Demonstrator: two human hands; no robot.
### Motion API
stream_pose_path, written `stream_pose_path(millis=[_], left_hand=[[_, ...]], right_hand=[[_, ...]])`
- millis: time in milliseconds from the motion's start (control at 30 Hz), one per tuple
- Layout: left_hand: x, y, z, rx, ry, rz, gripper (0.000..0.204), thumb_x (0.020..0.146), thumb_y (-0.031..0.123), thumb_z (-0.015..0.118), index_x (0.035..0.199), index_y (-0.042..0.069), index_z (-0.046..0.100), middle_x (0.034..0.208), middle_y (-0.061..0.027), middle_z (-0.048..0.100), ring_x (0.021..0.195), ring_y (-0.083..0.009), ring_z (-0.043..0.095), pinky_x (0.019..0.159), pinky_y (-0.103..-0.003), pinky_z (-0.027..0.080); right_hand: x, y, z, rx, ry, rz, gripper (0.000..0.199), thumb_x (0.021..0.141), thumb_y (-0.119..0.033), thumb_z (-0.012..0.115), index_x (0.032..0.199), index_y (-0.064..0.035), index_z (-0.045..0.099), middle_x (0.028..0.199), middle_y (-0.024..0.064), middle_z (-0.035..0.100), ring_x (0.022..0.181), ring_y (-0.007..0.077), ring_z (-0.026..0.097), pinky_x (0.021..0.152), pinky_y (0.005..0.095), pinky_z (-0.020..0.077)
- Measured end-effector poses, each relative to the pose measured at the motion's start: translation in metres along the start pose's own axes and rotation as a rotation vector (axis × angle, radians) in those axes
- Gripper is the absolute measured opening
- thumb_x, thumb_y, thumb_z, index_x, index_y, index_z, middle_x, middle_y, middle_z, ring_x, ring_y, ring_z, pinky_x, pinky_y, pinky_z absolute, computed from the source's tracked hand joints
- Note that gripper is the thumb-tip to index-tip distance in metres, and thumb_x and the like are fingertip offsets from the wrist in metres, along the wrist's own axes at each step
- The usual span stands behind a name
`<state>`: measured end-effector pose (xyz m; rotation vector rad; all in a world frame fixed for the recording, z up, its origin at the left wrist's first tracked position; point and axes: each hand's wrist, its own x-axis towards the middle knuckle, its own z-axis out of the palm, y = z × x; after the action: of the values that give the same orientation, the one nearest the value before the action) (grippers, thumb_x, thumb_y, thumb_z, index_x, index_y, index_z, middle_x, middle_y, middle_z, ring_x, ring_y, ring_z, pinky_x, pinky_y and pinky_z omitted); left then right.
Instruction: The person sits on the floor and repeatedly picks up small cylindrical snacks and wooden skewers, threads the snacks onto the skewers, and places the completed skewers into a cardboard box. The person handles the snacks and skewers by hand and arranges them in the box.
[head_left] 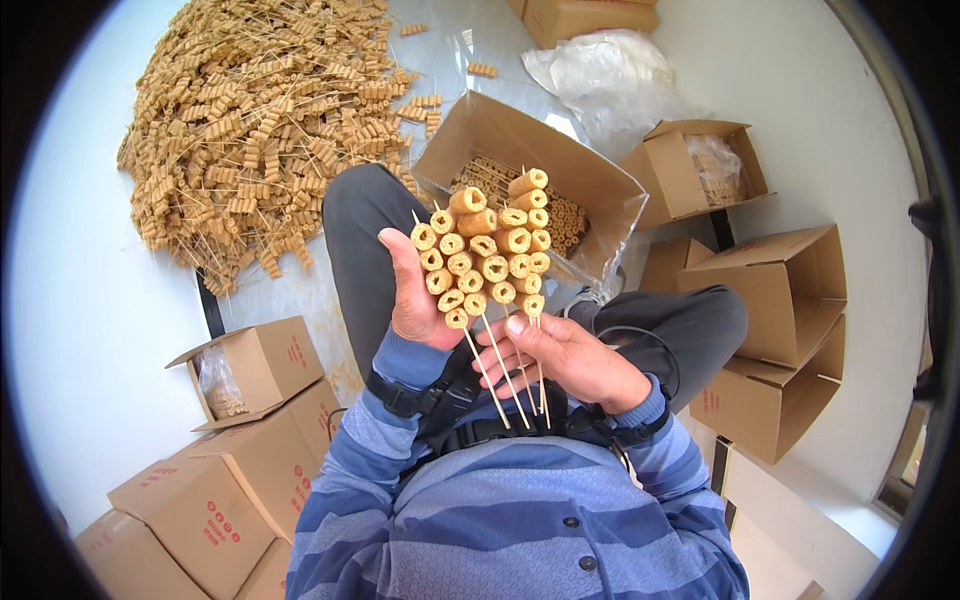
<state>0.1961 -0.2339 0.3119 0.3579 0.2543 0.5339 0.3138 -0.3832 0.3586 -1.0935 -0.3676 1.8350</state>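
A bundle of skewers (485,250) is between my two hands; each bare stick carries ring-shaped, light-brown rolls that look like dried food, hollow ends facing up. My left hand (415,295) cups the bundle's left side, thumb raised along it, its other fingers hidden behind the rolls. At the lower right, my right hand (570,355) has its thumb against the bare sticks, with its fingers stretched behind them. Several sticks hang down toward my waist. Just beyond the bundle stands an open cardboard box (590,165), lined with clear plastic and partly filled with similar skewers.
A large pile of loose skewers (270,120) lies at the far left. Cardboard boxes (255,365) flank me on the left, and open boxes (770,290) stand on the right. White plastic bags (610,85) lie beyond the lined box. My bent legs frame the work area.
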Motion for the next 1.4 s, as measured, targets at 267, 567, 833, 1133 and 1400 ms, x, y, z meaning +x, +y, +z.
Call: stream_pose_path(millis=[267, 567, 833, 1133, 1400], left_hand=[[-0.007, -0.006, -0.001, -0.058, -0.051, -0.074, 0.102, 0.089, 0.083, 0.033, 0.145, -0.002, 0.042, 0.134, -0.0189, 0.06, 0.116, -0.0312, 0.064, 0.098, -0.043, 0.054], [-0.008, -0.006, 0.0, -0.16, -0.046, -0.089, 0.104, 0.088, 0.085, 0.035, 0.151, 0.002, 0.037, 0.139, -0.0201, 0.056, 0.119, -0.035, 0.062, 0.098, -0.046, 0.054], [-0.009, 0.002, -0.003, -0.019, -0.05, -0.165, 0.104, 0.088, 0.084, 0.035, 0.153, 0.004, 0.032, 0.138, -0.0228, 0.055, 0.117, -0.0374, 0.062, 0.096, -0.049, 0.054], [-0.005, 0.001, -0.02, 0.031, -0.056, -0.083, 0.108, 0.087, 0.084, 0.037, 0.155, 0.001, 0.027, 0.145, -0.0225, 0.049, 0.124, -0.0405, 0.057, 0.104, -0.053, 0.05], [-0.002, 0.005, -0.032, -0.156, -0.012, 0.009, 0.1, 0.089, 0.077, 0.047, 0.149, -0.002, 0.036, 0.137, -0.0172, 0.057, 0.126, -0.0368, 0.056, 0.108, -0.051, 0.045]], right_hand=[[-0.005, 0.0, -0.005, -0.141, 0.045, -0.024, 0.048, 0.11, -0.043, 0.033, 0.127, -0.0009, 0.047, 0.097, 0.0127, 0.067, 0.085, 0.0197, 0.069, 0.069, 0.0292, 0.0602], [0.001, -0.021, -0.011, -0.181, -0.141, 0.184, 0.052, 0.109, -0.047, 0.03, 0.132, -0.0015, 0.043, 0.094, 0.0182, 0.071, 0.077, 0.0209, 0.072, 0.063, 0.0308, 0.0617], [0.009, -0.02, -0.012, -0.256, -0.07, 0.245, 0.058, 0.108, -0.051, 0.032, 0.136, -0.0032, 0.045, 0.092, 0.013, 0.069, 0.08, 0.02, 0.071, 0.068, 0.0323, 0.0606], [0.009, -0.005, -0.006, -0.387, 0.182, 0.055, 0.059, 0.108, -0.052, 0.033, 0.133, -0.0008, 0.049, 0.099, 0.0114, 0.064, 0.087, 0.0172, 0.066, 0.072, 0.0317, 0.0586], [-0.009, -0.013, -0.015, -0.473, 0.26, 0.03, 0.053, 0.109, -0.049, 0.034, 0.117, -0.0022, 0.058, 0.062, -0.0033, 0.044, 0.05, 0.0063, 0.044, 0.049, 0.0219, 0.0388]])
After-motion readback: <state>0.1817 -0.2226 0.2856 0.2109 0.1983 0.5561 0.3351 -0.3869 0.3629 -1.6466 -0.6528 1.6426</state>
